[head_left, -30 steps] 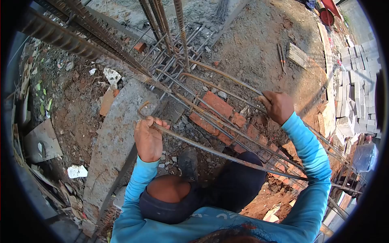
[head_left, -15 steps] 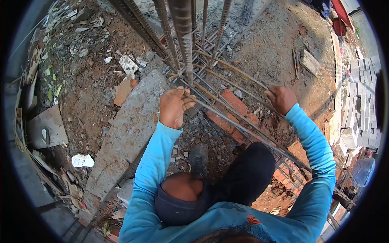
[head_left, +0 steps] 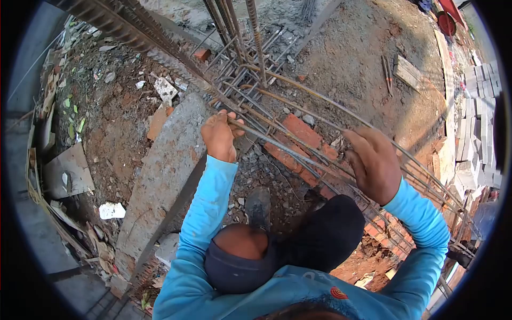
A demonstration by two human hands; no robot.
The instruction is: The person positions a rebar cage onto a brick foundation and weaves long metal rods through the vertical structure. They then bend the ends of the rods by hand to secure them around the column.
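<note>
My left hand [head_left: 220, 134] is closed around the near end of a thin steel reinforcing bar [head_left: 277, 143], close to the foot of the column bars. From there the bar runs down to the right. My right hand [head_left: 373, 164] hovers over or touches the long bars farther right, its fingers stretched out and the thumb apart. Beyond its fingertips passes another long bar [head_left: 309, 91]. Thick ribbed upright bars [head_left: 160, 53] rise at upper left, and a tangle of crossed ties [head_left: 240, 80] surrounds the column foot.
A concrete beam [head_left: 165, 176] slants down left of my left arm. Red bricks [head_left: 301, 132] lie under the bars. My boot [head_left: 258, 207] rests on rubble between them. A wood block [head_left: 408, 72] and stacked grey blocks [head_left: 477, 128] are at right.
My right hand has let go of the upper long bar, opened, and come lower and nearer. The view has shifted, and the upright bars now lean farther left. My left hand keeps its grip.
</note>
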